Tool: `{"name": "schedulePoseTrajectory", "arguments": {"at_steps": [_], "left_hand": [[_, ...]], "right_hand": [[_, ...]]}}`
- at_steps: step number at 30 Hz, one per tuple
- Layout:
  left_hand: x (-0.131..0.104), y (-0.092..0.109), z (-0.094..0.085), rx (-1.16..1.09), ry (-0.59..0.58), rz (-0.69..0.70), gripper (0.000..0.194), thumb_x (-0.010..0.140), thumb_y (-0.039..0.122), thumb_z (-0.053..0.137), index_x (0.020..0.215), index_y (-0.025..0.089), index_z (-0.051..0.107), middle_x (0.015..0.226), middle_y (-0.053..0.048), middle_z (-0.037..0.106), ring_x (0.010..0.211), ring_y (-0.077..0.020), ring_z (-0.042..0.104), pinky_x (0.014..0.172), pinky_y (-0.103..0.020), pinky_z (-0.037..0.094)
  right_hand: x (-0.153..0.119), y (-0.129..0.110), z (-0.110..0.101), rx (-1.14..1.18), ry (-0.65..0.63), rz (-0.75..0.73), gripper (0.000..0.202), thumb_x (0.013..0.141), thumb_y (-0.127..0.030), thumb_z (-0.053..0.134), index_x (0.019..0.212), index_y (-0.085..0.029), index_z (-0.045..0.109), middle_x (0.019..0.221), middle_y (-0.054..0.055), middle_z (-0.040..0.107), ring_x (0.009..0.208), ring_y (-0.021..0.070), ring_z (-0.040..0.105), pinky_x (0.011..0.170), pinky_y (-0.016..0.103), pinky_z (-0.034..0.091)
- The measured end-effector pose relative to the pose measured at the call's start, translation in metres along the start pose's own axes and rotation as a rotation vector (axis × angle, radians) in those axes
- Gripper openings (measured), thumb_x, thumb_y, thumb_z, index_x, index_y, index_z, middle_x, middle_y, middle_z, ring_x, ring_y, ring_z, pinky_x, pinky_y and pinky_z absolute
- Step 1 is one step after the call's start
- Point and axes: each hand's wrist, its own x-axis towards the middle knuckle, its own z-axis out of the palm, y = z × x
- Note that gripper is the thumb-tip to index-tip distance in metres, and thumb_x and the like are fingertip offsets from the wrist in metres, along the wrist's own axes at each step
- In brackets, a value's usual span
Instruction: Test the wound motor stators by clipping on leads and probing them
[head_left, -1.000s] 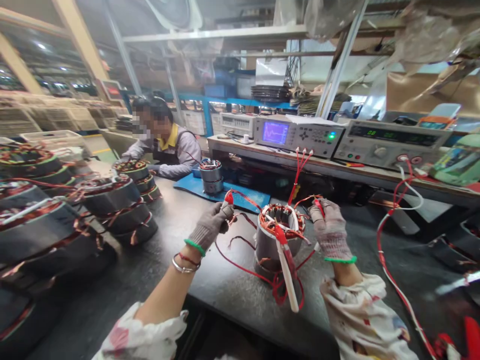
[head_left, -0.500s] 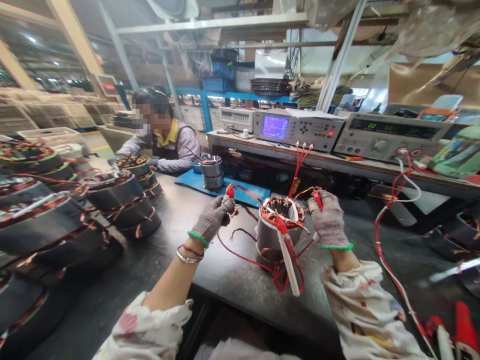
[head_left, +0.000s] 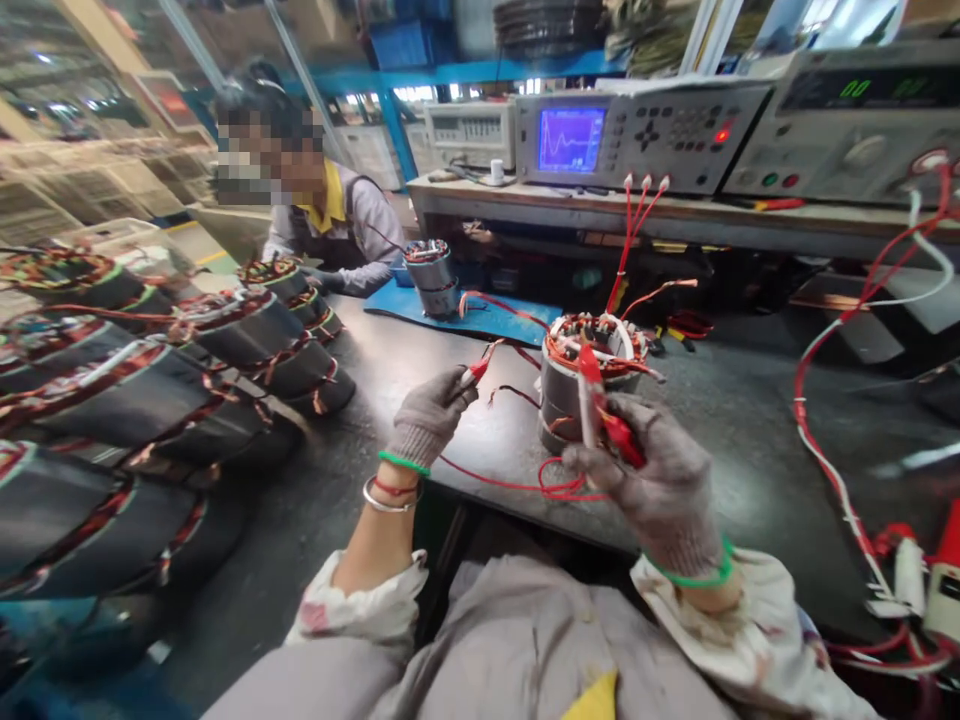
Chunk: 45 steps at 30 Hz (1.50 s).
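A wound motor stator (head_left: 559, 395) stands upright on the dark table, with red and copper leads around its top. My left hand (head_left: 437, 405), in a grey glove, pinches a red clip (head_left: 478, 370) to the left of the stator; a copper wire end shows at its tip. In front of the stator, my gloved right hand (head_left: 656, 470) grips a red-and-white clip (head_left: 590, 390) and another red clip (head_left: 621, 438). Red cable loops (head_left: 559, 480) hang between my hands.
Stacked stators (head_left: 135, 410) crowd the left side. A smaller stator (head_left: 431, 275) stands on a blue mat (head_left: 487, 312). Behind are a tester with a purple screen (head_left: 570, 140) and a person (head_left: 352, 215). Cables (head_left: 806, 400) cross the right side.
My right hand has come from the stator's right side to its front, leaving a copper lead behind it. My left hand still holds its clip, now apart from the thick red lead. The view has tilted down.
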Motion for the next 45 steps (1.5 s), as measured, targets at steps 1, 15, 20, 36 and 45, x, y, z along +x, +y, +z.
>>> {"name": "schedulePoseTrajectory", "arguments": {"at_steps": [1,15,20,36,45], "left_hand": [[-0.001,-0.001,0.002,-0.025,0.014,0.014,0.029,0.073,0.04,0.075,0.094,0.022,0.068,0.09,-0.004,0.075,0.086,-0.0202,0.069,0.078,-0.03,0.053],[0.022,0.008,0.027,-0.309,-0.03,-0.129,0.023,0.074,0.037,0.074,0.083,0.019,0.065,0.073,-0.003,0.071,0.049,-0.0085,0.045,0.047,-0.023,0.036],[0.021,0.017,0.028,-0.248,0.006,-0.13,0.021,0.075,0.037,0.073,0.081,0.018,0.066,0.071,-0.003,0.071,0.049,-0.0082,0.044,0.046,-0.022,0.036],[0.019,0.024,0.026,-0.169,0.024,-0.175,0.041,0.067,0.054,0.078,0.079,0.017,0.066,0.066,-0.002,0.068,0.049,-0.0089,0.044,0.048,-0.022,0.036],[0.029,0.019,0.027,-0.293,0.011,-0.205,0.051,0.06,0.058,0.082,0.081,0.016,0.065,0.071,-0.005,0.071,0.047,-0.0088,0.044,0.048,-0.023,0.036]], "right_hand": [[0.0,-0.005,0.006,-0.009,0.011,0.026,0.039,0.078,-0.045,0.08,0.109,-0.023,0.071,0.107,0.009,0.073,0.093,0.0246,0.069,0.086,0.04,0.056],[-0.024,0.014,-0.018,0.319,-0.462,0.6,0.03,0.077,-0.037,0.075,0.103,-0.021,0.076,0.086,0.002,0.077,0.074,0.0196,0.068,0.067,0.031,0.057],[-0.031,0.028,0.003,0.052,-0.453,0.414,0.038,0.082,-0.04,0.07,0.115,-0.021,0.074,0.1,0.005,0.078,0.085,0.0231,0.072,0.084,0.038,0.057],[0.107,0.108,0.011,-0.507,-0.102,0.278,0.038,0.092,-0.03,0.048,0.117,-0.011,0.068,0.111,0.018,0.07,0.098,0.0282,0.065,0.093,0.04,0.051],[0.105,0.135,0.014,-0.462,-0.081,0.213,0.044,0.088,-0.033,0.043,0.111,-0.007,0.07,0.104,0.021,0.071,0.091,0.0293,0.065,0.085,0.041,0.051]]}}
